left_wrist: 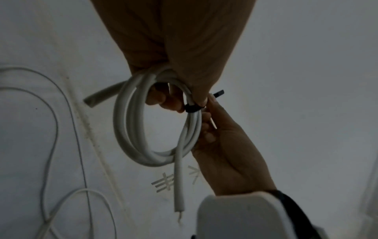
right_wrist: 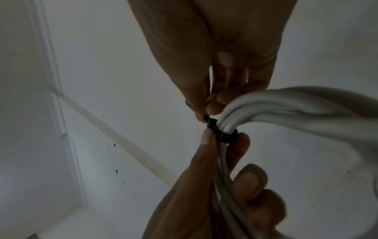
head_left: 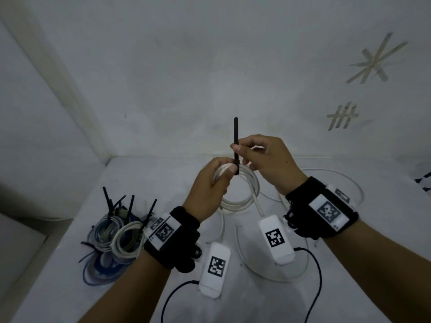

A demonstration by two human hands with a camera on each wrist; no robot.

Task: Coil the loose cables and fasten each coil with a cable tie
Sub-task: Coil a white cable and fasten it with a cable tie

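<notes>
A white cable coil point(head_left: 242, 197) hangs in the air in front of me. My left hand point(head_left: 213, 183) grips its top, thumb pressed beside the black cable tie point(head_left: 236, 145) that loops round the strands. My right hand point(head_left: 258, 155) pinches the tie's free tail, which stands straight up. In the left wrist view the tie band point(left_wrist: 193, 108) sits tight round the coil point(left_wrist: 155, 122), and one cable end hangs down. In the right wrist view the tie point(right_wrist: 220, 134) wraps the coil point(right_wrist: 266, 110) between both hands' fingertips.
A pile of tied coils point(head_left: 116, 238) with black tie tails sticking up lies at the left on the white table point(head_left: 70, 287). Loose white cable point(head_left: 338, 183) loops lie behind my right wrist. Walls close the back and left. Black wires run from the wrist devices.
</notes>
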